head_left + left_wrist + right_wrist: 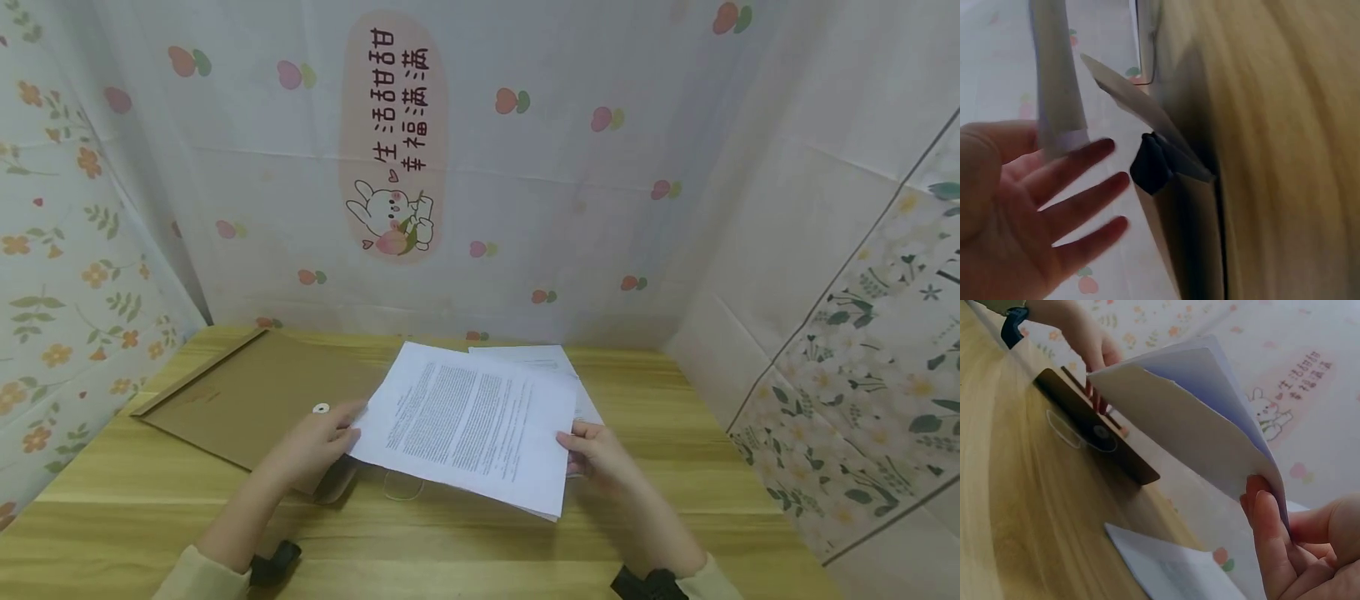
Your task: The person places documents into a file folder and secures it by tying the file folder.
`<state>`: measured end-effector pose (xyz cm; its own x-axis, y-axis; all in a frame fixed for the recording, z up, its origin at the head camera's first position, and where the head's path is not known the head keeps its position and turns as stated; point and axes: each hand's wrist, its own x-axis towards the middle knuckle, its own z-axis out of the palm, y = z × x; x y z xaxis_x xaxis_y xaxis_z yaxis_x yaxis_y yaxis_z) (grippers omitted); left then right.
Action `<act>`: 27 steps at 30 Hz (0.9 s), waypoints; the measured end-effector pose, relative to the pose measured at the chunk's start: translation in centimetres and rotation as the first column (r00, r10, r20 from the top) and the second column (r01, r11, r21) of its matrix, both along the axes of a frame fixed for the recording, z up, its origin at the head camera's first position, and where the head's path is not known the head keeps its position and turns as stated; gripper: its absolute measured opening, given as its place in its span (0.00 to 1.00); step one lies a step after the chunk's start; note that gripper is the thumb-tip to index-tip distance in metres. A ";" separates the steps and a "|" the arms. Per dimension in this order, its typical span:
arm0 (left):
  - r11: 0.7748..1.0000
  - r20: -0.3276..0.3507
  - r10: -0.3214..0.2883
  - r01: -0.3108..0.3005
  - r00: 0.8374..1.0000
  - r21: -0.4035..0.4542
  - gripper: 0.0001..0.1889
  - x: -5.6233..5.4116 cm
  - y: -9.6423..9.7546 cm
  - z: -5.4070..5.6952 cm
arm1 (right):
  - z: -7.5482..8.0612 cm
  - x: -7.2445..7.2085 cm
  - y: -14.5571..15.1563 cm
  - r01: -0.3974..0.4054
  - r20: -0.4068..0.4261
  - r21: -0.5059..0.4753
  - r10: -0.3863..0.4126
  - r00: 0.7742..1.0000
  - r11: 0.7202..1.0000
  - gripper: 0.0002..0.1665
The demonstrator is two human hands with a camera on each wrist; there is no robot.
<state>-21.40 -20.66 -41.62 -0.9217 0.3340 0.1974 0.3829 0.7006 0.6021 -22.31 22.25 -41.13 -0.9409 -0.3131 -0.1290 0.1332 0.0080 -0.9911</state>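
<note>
A small stack of printed papers is held up, tilted, over the table between both hands. My left hand pinches the stack's left edge between thumb and fingers; in the left wrist view its other fingers are spread apart. At the opposite edge my right hand grips the papers, thumb on top and fingers beneath. The right wrist view shows the stack's sheets parting slightly along one side. Beneath the left forearm lies a brown kraft document envelope, its flap lifted.
More printed sheets lie on the wooden table, partly hidden behind the held stack. A white button sits on the envelope, and a loop of thin string lies near it. Patterned cloth hangs around the table.
</note>
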 end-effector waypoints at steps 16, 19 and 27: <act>0.966 0.036 -0.027 0.035 0.999 -0.256 0.22 0.2 -0.2 -1.2 | -1.9 -0.2 0.3 -0.044 0.078 0.009 0.043 0.996 0.999 0.15; 0.963 0.055 -0.007 0.021 0.998 -0.269 0.20 0.3 -0.2 -1.0 | -2.0 -0.3 0.4 -0.049 0.094 -0.003 0.049 0.994 0.999 0.13; 0.944 0.062 0.032 -0.010 0.998 -0.329 0.10 0.6 0.0 -0.2 | -2.2 -0.5 0.6 -0.059 0.122 0.008 0.058 0.991 0.998 0.14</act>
<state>-20.80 -20.68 -41.81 -0.9365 0.3502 0.0190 0.3331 0.8711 0.3608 -22.82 22.88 -43.36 -0.8980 -0.3652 -0.2455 0.2521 0.0303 -0.9672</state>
